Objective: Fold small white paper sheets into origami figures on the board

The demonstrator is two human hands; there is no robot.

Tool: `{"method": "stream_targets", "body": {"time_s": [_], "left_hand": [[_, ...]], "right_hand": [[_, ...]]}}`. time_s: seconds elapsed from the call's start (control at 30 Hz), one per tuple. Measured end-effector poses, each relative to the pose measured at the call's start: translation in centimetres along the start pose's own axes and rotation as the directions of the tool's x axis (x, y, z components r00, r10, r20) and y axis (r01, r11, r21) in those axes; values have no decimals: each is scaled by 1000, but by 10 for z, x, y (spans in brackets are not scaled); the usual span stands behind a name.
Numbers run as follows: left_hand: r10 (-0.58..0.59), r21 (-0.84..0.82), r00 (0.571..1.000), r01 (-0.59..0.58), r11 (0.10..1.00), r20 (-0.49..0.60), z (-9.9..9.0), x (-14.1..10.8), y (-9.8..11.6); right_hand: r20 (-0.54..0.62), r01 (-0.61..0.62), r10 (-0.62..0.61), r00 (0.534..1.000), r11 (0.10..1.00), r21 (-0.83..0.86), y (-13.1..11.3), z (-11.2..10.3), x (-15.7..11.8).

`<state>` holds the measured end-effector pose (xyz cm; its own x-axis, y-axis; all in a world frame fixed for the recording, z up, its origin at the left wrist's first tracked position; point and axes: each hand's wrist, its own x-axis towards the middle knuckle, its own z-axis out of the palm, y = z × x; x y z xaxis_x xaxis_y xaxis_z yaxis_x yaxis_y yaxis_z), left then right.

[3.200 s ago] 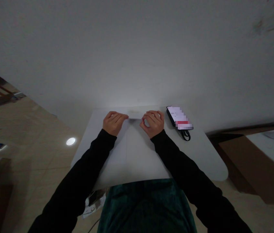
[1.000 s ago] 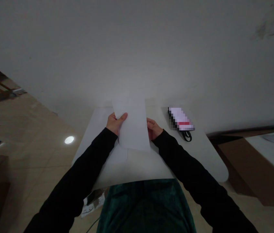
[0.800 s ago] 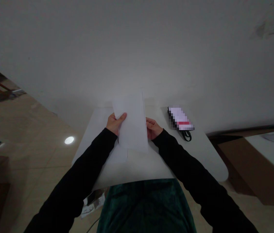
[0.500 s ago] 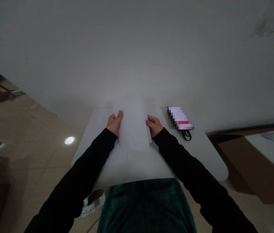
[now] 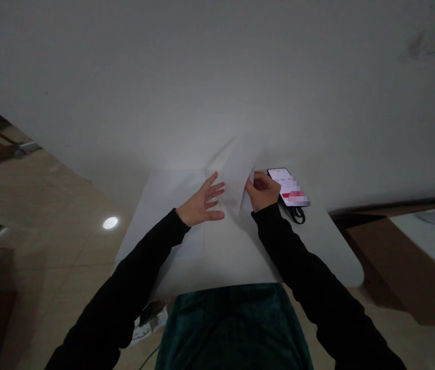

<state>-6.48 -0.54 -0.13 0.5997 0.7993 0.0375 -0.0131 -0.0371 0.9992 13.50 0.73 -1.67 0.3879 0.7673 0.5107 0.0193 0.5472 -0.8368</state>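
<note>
Pinched by its right side, a white sheet of paper [image 5: 236,172] is tilted up over the table in my right hand [image 5: 264,191]. Just left of that sheet, my left hand [image 5: 204,203] is open, its fingers spread and nothing in it. Beneath and beside my left hand, more white paper [image 5: 156,205] lies flat on the left part of the table; whether it is one sheet or a stack I cannot tell. A phone [image 5: 283,177] with a lit screen and a black strap lies right behind my right hand, which partly overlaps it.
The white table [image 5: 313,246] has rounded corners and meets a grey-white wall [image 5: 217,77] at its far side. A brown cardboard box [image 5: 406,262] stands on the right. Tiled floor [image 5: 67,216] shows on the left, with a cable [image 5: 148,357] below the table.
My left hand has let go of the paper and spread its fingers. My right hand has moved right and slightly up, swinging the sheet to an angle.
</note>
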Motion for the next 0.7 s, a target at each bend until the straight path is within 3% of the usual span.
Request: {"method": "stream_targets", "body": {"time_s": [0.1, 0.17, 0.3, 0.37, 0.43, 0.47, 0.53, 0.63, 0.7], "left_hand": [[8, -84, 1000, -10, 996, -24, 8, 0, -3], [40, -73, 997, -44, 996, -65, 14, 2, -5], [156, 69, 971, -146, 987, -179, 24, 6, -7], [215, 92, 905, -195, 977, -367, 17, 9, -8], [189, 21, 796, -217, 976, -575, -1, 10, -6], [151, -31, 756, -221, 975, -637, -13, 10, -4], [98, -140, 720, -263, 955, -687, -37, 7, 1], [80, -236, 759, -298, 925, -647, -56, 1, 4], [49, -283, 789, -277, 918, -613, -52, 1, -1]], "right_hand": [[160, 107, -95, 983, 992, -72, -5, 5, -10], [198, 136, -114, 974, 986, -98, -7, 8, -17], [247, 4, 13, 969, 998, -70, -8, 12, -22], [271, -102, 109, 956, 994, -43, -11, 10, -18], [276, -189, 183, 944, 982, -7, -16, 4, -9], [269, -233, 221, 937, 972, 16, -19, 0, -4], [278, -324, 286, 917, 940, 104, -22, -9, 7], [335, -453, 363, 869, 858, 244, -19, -13, 12], [407, -555, 429, 806, 786, 271, -12, -8, 5]]}}
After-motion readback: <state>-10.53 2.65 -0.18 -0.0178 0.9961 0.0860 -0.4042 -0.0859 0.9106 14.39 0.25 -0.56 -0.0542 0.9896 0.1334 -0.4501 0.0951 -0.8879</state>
